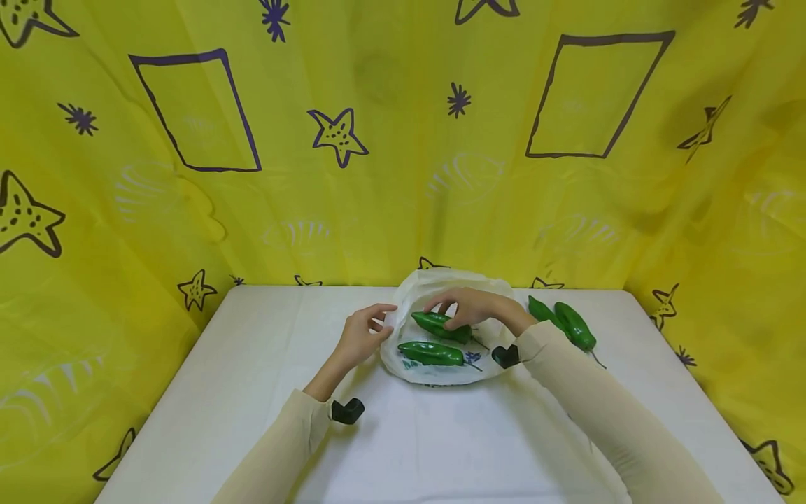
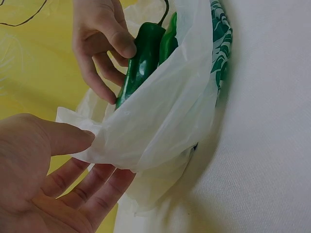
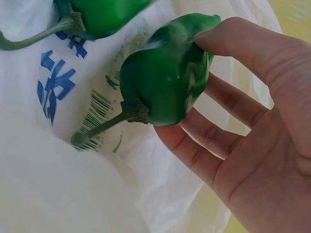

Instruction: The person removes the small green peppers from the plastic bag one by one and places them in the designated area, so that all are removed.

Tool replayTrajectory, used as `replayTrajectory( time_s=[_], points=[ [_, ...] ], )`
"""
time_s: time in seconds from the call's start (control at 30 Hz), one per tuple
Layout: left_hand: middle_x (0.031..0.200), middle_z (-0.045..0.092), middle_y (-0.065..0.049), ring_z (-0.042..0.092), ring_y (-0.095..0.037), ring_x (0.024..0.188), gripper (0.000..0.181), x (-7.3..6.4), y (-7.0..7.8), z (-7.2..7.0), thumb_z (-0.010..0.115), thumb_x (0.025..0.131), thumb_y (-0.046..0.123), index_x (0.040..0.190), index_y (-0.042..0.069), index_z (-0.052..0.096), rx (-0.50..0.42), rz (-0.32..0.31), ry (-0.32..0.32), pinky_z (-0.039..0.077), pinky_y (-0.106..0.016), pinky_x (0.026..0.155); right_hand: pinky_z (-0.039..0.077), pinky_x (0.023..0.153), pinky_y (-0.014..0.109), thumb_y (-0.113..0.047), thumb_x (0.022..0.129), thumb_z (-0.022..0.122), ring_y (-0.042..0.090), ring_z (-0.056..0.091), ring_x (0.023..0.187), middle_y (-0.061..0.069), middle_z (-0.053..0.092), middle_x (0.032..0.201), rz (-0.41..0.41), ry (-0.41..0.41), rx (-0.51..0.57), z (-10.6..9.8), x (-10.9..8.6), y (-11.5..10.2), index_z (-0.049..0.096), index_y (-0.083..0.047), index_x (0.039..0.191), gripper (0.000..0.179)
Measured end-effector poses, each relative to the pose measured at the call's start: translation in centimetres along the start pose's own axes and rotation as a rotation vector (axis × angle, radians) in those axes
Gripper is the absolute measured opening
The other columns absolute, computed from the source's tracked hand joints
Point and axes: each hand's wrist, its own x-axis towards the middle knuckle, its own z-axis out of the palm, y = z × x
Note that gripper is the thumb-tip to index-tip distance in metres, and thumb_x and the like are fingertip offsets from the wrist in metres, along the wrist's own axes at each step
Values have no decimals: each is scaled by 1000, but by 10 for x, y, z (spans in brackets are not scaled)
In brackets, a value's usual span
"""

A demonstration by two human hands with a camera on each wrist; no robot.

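A white plastic bag [image 1: 403, 371] lies with its mouth spread open on the table. My right hand [image 1: 475, 306] is inside the mouth and grips a glossy green pepper [image 1: 434, 323], thumb on one side and fingers on the other in the right wrist view. Another green pepper [image 1: 431, 353] lies in the bag, nearer to me. At the bag's left rim is my left hand [image 1: 362, 337]; the left wrist view shows its thumb and fingers pinching the plastic edge [image 2: 92, 141]. Printed blue marks [image 3: 56, 85] show on the bag.
Two more green peppers [image 1: 573, 325] lie on the white table [image 1: 264, 364], to the right of the bag and partly behind my right forearm. A yellow curtain [image 1: 390, 210] with drawn stars hangs at the back and along both sides.
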Motion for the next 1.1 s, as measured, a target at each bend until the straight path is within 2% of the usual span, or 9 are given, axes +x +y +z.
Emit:
replayTrajectory(
  time_s=[0.27, 0.5, 0.73, 0.93, 1.1],
  points=[
    [100, 71, -13, 67, -22, 81, 39, 0, 0, 1, 73, 89, -5, 126, 8, 71, -1, 6, 6, 56, -31, 67, 56, 90, 43, -6, 96, 68, 36, 63, 114, 19, 61, 137, 7, 48, 2, -10, -8, -2, 61, -18, 142, 49],
    [101, 70, -13, 67, -23, 82, 39, -2, -1, 2, 73, 89, -5, 126, 7, 71, 4, 5, 3, 56, -31, 67, 58, 86, 41, -10, 96, 69, 31, 68, 102, 22, 60, 137, 3, 85, -9, -16, -12, -1, 60, -16, 143, 48],
    [104, 70, -13, 67, -23, 86, 39, -1, 0, 2, 73, 91, -3, 128, 9, 71, -1, -29, -9, 57, -31, 68, 60, 79, 40, -8, 97, 68, 37, 69, 101, 27, 59, 136, -17, 128, 51, -24, -19, -3, 57, -11, 146, 50],
    [103, 70, -12, 67, -23, 85, 39, -1, 1, 2, 73, 90, -3, 127, 10, 71, 2, -26, -2, 56, -31, 67, 61, 76, 40, -8, 97, 69, 41, 69, 104, 28, 59, 136, -38, 192, 77, -33, -27, -11, 55, -9, 146, 51],
    [102, 70, -12, 66, -22, 83, 39, -1, 2, 2, 73, 90, -4, 127, 9, 71, -5, -19, 2, 56, -30, 66, 62, 74, 40, -9, 97, 69, 39, 71, 101, 28, 59, 134, -43, 261, 91, -37, -32, -16, 55, -8, 147, 52]
  ],
)
